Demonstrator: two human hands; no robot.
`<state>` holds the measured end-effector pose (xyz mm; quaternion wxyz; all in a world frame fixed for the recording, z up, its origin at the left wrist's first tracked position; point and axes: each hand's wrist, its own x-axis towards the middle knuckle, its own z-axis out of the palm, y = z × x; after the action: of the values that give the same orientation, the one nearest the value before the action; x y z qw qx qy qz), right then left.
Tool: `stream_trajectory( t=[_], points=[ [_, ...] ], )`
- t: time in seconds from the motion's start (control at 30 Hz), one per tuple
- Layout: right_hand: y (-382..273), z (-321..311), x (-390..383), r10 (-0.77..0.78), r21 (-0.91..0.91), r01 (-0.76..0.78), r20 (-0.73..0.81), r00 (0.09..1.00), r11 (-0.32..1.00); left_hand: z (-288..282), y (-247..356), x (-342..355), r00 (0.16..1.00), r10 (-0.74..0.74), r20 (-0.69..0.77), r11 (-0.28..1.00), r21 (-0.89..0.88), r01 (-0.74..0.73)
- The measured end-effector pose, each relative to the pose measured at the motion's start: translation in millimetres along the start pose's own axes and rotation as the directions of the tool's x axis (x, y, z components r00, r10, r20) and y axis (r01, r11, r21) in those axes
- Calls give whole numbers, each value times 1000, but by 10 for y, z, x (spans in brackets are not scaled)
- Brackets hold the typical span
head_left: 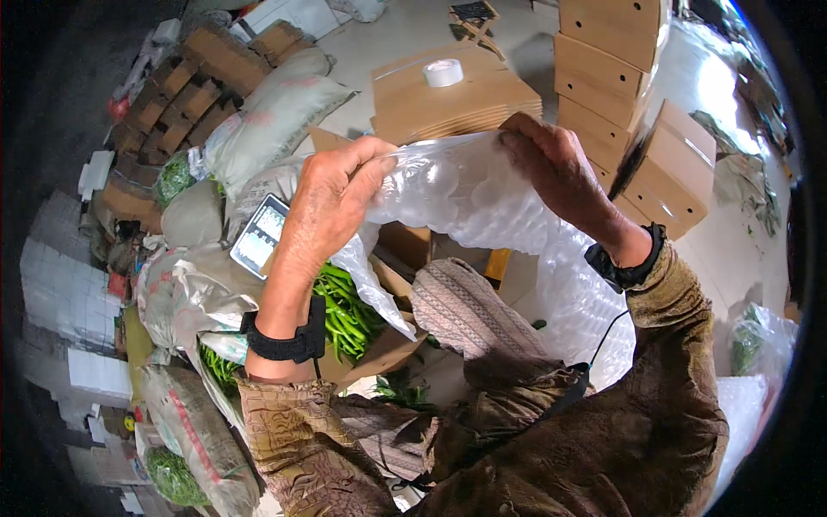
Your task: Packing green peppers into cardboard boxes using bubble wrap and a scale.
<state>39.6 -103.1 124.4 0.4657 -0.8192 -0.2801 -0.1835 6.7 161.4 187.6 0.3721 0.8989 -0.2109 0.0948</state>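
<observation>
A sheet of clear bubble wrap (465, 185) is stretched between my two hands, and more of it hangs down on the right beside my legs. My left hand (332, 194) pinches its upper left edge between thumb and fingers. At the upper right edge, my right hand (556, 164) is closed on the sheet; its fingertips are partly blurred. Long green chili peppers (343, 314) fill an open cardboard box below my left forearm, with thin plastic lining over the side. A lit scale display (260, 237) stands just left of my left wrist.
Flat cardboard sheets (413, 90) lie stacked ahead, with a white tape roll (443, 73) on top. Closed cartons (603, 77) rise at the far right. Full sacks (284, 112) and bagged green vegetables (177, 478) line the left. More clear wrap (739, 414) lies at the right.
</observation>
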Motion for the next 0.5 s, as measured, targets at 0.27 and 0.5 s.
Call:
stream_trajectory(
  t=[0.27,0.5],
  points=[
    [-67,209,165,-99,68,105,-91,991,992,-281,27,-133,999,8,-47,999,40,-6],
    [-167,303,280,-145,91,151,-67,987,984,-450,45,-274,995,-22,-96,995,93,30]
  ],
)
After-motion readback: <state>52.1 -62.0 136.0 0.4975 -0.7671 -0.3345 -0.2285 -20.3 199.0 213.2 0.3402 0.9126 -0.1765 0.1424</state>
